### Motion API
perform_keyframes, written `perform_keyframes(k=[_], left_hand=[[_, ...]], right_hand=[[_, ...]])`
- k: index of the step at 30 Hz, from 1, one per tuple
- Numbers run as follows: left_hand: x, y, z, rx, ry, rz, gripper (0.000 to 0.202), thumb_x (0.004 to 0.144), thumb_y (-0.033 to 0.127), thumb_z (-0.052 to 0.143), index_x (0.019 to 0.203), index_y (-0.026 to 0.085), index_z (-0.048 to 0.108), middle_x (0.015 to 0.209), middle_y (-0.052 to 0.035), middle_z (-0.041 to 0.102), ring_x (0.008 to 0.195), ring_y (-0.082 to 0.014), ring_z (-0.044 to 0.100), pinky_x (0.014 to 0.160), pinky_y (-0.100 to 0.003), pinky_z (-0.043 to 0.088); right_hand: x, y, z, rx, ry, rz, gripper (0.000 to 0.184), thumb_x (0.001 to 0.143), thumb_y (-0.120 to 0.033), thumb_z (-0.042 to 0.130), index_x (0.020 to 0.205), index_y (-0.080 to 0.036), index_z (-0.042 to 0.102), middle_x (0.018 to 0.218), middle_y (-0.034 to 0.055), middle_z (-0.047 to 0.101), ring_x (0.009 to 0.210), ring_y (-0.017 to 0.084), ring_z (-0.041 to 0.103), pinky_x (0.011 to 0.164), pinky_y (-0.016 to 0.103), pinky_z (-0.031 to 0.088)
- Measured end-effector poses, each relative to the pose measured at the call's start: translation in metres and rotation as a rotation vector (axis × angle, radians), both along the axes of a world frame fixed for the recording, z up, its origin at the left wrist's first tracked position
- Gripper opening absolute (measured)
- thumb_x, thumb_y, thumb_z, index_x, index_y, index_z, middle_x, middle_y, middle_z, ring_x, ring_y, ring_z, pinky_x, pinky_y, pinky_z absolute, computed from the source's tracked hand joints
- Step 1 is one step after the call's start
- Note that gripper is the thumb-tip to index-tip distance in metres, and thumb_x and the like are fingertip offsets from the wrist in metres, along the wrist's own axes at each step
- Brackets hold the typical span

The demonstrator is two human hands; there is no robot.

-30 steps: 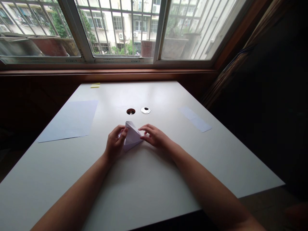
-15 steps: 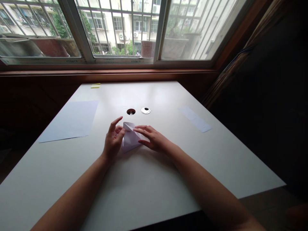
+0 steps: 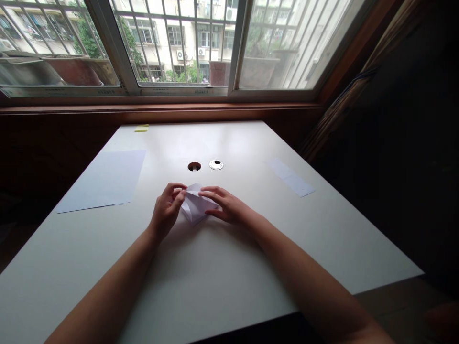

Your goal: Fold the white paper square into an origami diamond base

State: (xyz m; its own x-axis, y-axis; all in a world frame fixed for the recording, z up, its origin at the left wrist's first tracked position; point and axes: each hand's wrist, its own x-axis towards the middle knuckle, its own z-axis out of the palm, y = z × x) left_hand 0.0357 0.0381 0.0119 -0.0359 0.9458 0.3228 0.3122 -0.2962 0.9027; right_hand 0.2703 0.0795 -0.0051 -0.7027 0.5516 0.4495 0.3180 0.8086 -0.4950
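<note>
Between my two hands is a small piece of folded white paper (image 3: 195,208), just above or on the table, with a raised flap and one corner pointing toward me. My left hand (image 3: 168,206) pinches its left upper edge between thumb and fingers. On the other side, my right hand (image 3: 225,204) has thumb and fingers around the right edge of the folded paper. The far side of the paper and some fingertips are hidden.
A white table (image 3: 215,286) spans the view. Sheets of paper (image 3: 103,179) lie at left, a paper strip (image 3: 290,177) at right. Beyond my hands are a cable hole (image 3: 194,166) and its round cover (image 3: 216,165). Yellow sticky notes (image 3: 141,128) sit near the window.
The folded paper has turned, so a corner now points toward me. My left index finger has come down from its raised position onto the paper. My right hand has barely moved.
</note>
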Motion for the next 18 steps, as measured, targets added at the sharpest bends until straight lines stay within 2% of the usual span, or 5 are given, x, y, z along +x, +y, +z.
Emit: perform_keyframes(k=[4, 7, 9, 13, 18], left_hand=[[-0.001, 0.001, 0.001, 0.006, 0.003, 0.014, 0.02, 0.091, 0.037, 0.056, 0.101, 0.021, 0.062, 0.085, -0.0014, 0.07, 0.077, -0.0173, 0.063, 0.07, -0.026, 0.046], [0.0, 0.002, 0.003, 0.044, 0.008, 0.014, 0.018, 0.09, 0.034, 0.057, 0.098, 0.02, 0.064, 0.088, -0.0021, 0.07, 0.082, -0.0177, 0.064, 0.072, -0.026, 0.047], [0.0, 0.002, 0.006, 0.076, 0.003, 0.02, 0.017, 0.089, 0.032, 0.058, 0.097, 0.019, 0.066, 0.092, -0.003, 0.07, 0.086, -0.0182, 0.064, 0.075, -0.026, 0.047], [0.0, 0.001, 0.009, 0.097, 0.013, 0.08, 0.017, 0.09, 0.03, 0.058, 0.096, 0.018, 0.07, 0.092, -0.0034, 0.07, 0.084, -0.0175, 0.064, 0.074, -0.026, 0.048], [0.0, 0.001, 0.008, 0.075, 0.037, 0.132, 0.02, 0.09, 0.033, 0.06, 0.098, 0.019, 0.071, 0.089, -0.0028, 0.071, 0.078, -0.016, 0.063, 0.07, -0.026, 0.048]], right_hand=[[0.002, 0.005, -0.007, -0.122, 0.114, 0.0, 0.055, 0.091, -0.025, 0.064, 0.142, -0.031, 0.045, 0.139, 0.0099, 0.048, 0.12, 0.024, 0.054, 0.097, 0.043, 0.054], [0.004, 0.009, -0.01, -0.287, 0.208, -0.045, 0.052, 0.088, -0.027, 0.067, 0.137, -0.032, 0.051, 0.135, 0.0087, 0.049, 0.094, 0.017, 0.062, 0.081, 0.035, 0.06], [0.007, 0.011, -0.011, -0.389, 0.247, -0.068, 0.055, 0.085, -0.029, 0.07, 0.137, -0.032, 0.051, 0.133, 0.0083, 0.048, 0.082, 0.013, 0.063, 0.077, 0.033, 0.06], [0.01, 0.013, -0.011, -0.505, 0.261, -0.073, 0.064, 0.081, -0.03, 0.075, 0.139, -0.035, 0.048, 0.132, 0.0072, 0.048, 0.08, 0.012, 0.065, 0.077, 0.032, 0.06], [0.01, 0.012, -0.012, -0.513, 0.196, -0.068, 0.076, 0.076, -0.03, 0.079, 0.143, -0.037, 0.043, 0.135, 0.0072, 0.049, 0.086, 0.013, 0.063, 0.082, 0.035, 0.059]])
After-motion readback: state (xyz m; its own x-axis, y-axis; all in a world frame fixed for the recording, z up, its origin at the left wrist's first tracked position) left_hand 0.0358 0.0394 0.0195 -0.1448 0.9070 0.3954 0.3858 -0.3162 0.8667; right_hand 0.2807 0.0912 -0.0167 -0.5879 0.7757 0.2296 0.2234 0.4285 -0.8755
